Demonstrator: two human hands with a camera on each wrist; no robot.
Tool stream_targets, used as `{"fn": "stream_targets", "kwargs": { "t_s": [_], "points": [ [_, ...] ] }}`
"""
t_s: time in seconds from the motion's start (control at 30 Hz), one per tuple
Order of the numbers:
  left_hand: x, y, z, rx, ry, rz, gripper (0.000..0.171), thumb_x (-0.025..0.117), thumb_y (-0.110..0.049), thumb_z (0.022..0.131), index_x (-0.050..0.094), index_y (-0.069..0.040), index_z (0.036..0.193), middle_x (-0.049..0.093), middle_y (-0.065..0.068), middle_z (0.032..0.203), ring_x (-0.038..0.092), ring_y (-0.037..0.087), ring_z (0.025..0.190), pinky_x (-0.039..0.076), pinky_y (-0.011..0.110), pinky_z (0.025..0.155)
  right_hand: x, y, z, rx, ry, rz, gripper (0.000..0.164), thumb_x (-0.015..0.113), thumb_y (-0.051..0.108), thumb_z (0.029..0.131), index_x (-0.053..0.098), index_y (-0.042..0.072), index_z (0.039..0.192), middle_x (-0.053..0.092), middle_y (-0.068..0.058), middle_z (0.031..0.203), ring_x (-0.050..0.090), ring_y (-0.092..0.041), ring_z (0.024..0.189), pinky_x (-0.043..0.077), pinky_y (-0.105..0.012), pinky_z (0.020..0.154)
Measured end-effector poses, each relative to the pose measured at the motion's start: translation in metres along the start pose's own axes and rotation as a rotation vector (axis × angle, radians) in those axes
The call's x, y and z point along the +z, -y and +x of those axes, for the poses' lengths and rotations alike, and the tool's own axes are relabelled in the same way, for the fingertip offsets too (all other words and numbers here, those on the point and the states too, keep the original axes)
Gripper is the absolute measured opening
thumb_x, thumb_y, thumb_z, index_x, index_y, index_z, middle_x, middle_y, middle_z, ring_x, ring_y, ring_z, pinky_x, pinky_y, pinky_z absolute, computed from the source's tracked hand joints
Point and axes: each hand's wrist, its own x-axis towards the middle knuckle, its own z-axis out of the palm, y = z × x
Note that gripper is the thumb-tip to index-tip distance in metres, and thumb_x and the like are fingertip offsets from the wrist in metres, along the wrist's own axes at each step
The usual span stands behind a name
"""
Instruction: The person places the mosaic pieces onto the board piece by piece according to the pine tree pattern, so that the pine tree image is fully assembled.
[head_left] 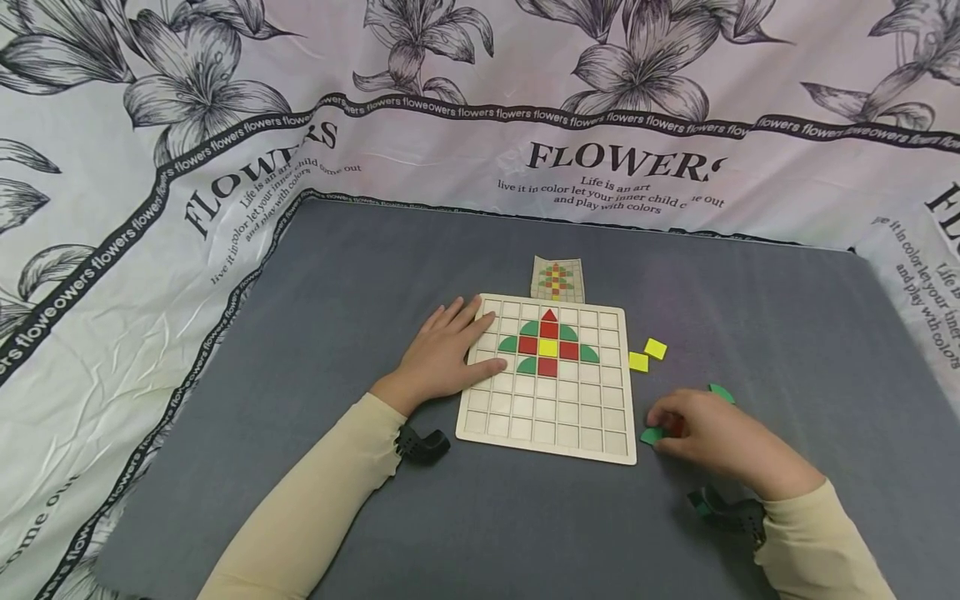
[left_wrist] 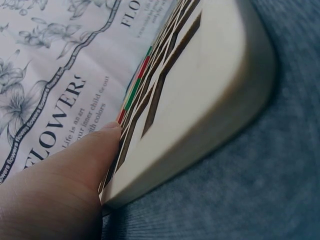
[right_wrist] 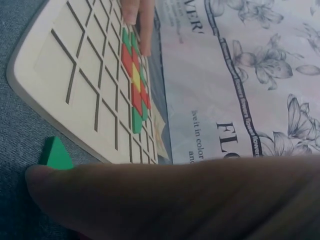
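A wooden grid board [head_left: 555,417] lies on the grey table, with red squares, a yellow square, green quarter-circles and a red triangle set in its cells. My left hand [head_left: 438,354] rests over its left edge, fingers spread and thumb [left_wrist: 65,175] on the board's face. Off the lower right edge, my right hand [head_left: 712,437] pinches a green quarter-circle tile [head_left: 652,435] between curled fingers and thumb. In the right wrist view part of that green tile [right_wrist: 56,154] shows beyond the thumb. Another green tile [head_left: 722,392] lies just behind the right hand, partly hidden.
Two yellow square tiles [head_left: 656,348] lie off the board's right edge. A small pattern card [head_left: 557,279] sits behind the board, its lower end hidden by it. Flower-printed cloth [head_left: 420,158] surrounds the table's back and left side. A black band is on each wrist.
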Motion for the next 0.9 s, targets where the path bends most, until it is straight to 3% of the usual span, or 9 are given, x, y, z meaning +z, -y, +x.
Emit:
{"fn": "stream_targets", "kwargs": {
  "t_s": [0.37,0.57,0.73,0.9],
  "points": [
    [0.000,0.000,0.001,-0.001,0.001,0.008,0.087,0.050,-0.074,0.098,0.030,-0.026,0.168,0.009,-0.001,0.177,0.003,0.023,0.164,-0.002,0.045,0.132,-0.002,0.009,0.004,0.042,-0.041,-0.022,0.020,0.083,0.008,0.084,0.066,0.018,0.082,0.057,0.013,0.069,0.050,-0.001,0.061,0.045,-0.025,0.056],
    [-0.001,0.000,0.001,-0.002,0.004,0.001,0.088,0.050,-0.075,0.098,0.029,-0.027,0.168,0.008,-0.002,0.177,0.002,0.023,0.164,-0.002,0.045,0.132,-0.008,0.016,0.012,0.081,-0.065,-0.012,0.016,0.080,0.007,0.086,0.067,0.014,0.084,0.057,0.009,0.068,0.049,-0.007,0.059,0.042,-0.026,0.054],
    [0.000,0.000,0.001,-0.002,0.004,0.006,0.089,0.049,-0.076,0.097,0.029,-0.026,0.168,0.008,-0.001,0.177,0.002,0.023,0.164,-0.002,0.045,0.132,-0.013,0.022,0.022,0.061,-0.103,0.008,0.012,0.077,0.004,0.088,0.067,0.012,0.088,0.059,0.007,0.072,0.049,-0.008,0.062,0.042,-0.026,0.055],
    [0.000,0.000,0.001,-0.001,0.003,0.010,0.088,0.049,-0.075,0.097,0.029,-0.026,0.168,0.008,-0.001,0.177,0.003,0.024,0.164,-0.001,0.045,0.132,-0.015,0.029,0.031,0.049,-0.115,0.032,0.010,0.074,0.006,0.089,0.066,0.012,0.087,0.060,0.007,0.072,0.046,-0.008,0.051,0.042,-0.027,0.049]
  ]
}}
